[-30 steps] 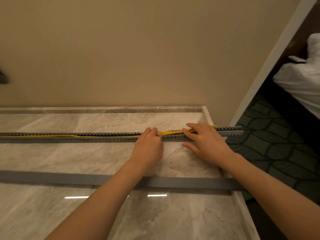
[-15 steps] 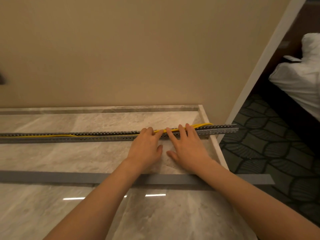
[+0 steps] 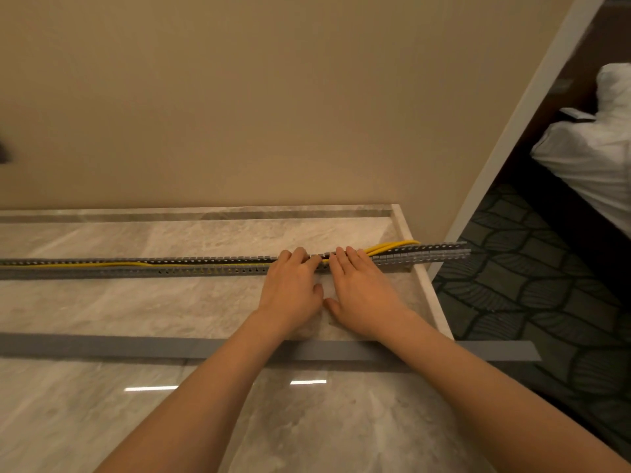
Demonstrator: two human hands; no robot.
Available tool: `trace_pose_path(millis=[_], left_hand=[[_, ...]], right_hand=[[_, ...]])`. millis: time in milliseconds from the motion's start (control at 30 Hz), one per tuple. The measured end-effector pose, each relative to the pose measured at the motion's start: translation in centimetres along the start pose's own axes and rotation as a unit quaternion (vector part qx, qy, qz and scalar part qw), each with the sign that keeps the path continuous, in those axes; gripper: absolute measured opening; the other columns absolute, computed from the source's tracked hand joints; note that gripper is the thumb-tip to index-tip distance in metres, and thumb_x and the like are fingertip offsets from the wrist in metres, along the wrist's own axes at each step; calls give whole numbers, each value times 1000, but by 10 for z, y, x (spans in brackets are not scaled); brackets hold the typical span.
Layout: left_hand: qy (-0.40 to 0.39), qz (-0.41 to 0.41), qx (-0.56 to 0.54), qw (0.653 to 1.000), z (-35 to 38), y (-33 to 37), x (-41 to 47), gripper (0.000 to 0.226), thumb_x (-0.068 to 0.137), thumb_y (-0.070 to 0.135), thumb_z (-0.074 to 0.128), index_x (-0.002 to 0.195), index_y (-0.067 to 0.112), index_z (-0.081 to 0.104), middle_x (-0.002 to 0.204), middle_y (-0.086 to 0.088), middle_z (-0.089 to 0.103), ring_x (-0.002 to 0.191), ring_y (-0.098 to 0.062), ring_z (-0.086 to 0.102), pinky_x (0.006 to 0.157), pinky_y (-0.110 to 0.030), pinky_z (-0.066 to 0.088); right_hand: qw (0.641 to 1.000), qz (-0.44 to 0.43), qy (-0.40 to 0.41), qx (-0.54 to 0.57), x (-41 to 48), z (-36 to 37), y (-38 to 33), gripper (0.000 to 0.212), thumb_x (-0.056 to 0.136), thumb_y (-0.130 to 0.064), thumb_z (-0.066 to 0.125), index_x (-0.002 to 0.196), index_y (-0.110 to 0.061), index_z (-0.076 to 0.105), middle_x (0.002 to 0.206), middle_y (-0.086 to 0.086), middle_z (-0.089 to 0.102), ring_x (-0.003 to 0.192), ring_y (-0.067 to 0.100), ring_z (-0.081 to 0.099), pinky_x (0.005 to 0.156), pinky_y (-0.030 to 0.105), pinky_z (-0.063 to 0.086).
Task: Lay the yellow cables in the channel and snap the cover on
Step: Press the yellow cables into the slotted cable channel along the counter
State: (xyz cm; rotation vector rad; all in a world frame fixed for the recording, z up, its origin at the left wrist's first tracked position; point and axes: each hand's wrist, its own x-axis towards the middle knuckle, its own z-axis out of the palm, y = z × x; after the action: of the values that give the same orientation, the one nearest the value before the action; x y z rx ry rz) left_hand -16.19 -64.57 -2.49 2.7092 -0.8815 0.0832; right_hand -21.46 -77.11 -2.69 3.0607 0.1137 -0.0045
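We are pressing the yellow cables [image 3: 389, 247] into the channel [image 3: 205, 266], left hand [image 3: 293, 290] and right hand [image 3: 362, 291] flat, fingers spread; next we are probably tucking the raised right end, cover [image 3: 102, 346] lying unused nearby

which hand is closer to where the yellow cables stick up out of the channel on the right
Right. The right hand has its fingertips on the channel just beside the spot where the yellow cables rise out; the left hand presses the channel on the far side of it.
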Motion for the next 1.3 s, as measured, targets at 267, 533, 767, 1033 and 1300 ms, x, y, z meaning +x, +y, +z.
trace_pose_path(millis=[267, 533, 767, 1033, 1300], left_hand=[[12, 4, 45, 999, 3, 8, 6, 38, 87, 30, 49, 122, 13, 49, 120, -4, 53, 111, -24, 43, 95, -34, 35], [37, 64, -43, 996, 9, 58, 13, 43, 87, 25, 53, 126, 9, 48, 122, -7, 49, 110, -24, 42, 98, -34, 35], [32, 39, 11, 999, 26, 75, 4, 58, 85, 27, 53, 136, 3, 40, 134, -13, 46, 126, -29, 37, 113, -39, 26], [91, 23, 33, 995, 23, 75, 15, 25, 78, 16, 65, 100, 4, 66, 97, -10, 66, 100, -32, 55, 88, -43, 48], [110, 22, 4, 994, 19, 67, 33, 7, 83, 11, 66, 83, 6, 70, 104, -14, 64, 93, -33, 59, 79, -43, 48]], right_hand=[[979, 21, -6, 202, 6, -18, 26, 59, 90, -36, 51, 142, -17, 33, 147, 7, 37, 135, 22, 34, 108, 35, 28], [810, 90, 43, 577, 3, -51, 116, 28, 95, -36, 45, 108, -20, 64, 104, -4, 69, 97, 9, 65, 90, 27, 47], [641, 219, 12, 735, 0, -17, 206, 66, 91, -63, 21, 110, -18, 65, 113, 4, 68, 113, 18, 57, 97, 37, 37], [554, 337, -110, 753, -1, 76, 220, 55, 89, -63, 34, 95, -16, 63, 83, 0, 73, 86, 13, 62, 74, 32, 37], [661, 270, -187, 675, -5, 81, 201, 30, 96, -24, 39, 81, -11, 62, 85, 5, 66, 86, 20, 62, 101, 43, 35]])
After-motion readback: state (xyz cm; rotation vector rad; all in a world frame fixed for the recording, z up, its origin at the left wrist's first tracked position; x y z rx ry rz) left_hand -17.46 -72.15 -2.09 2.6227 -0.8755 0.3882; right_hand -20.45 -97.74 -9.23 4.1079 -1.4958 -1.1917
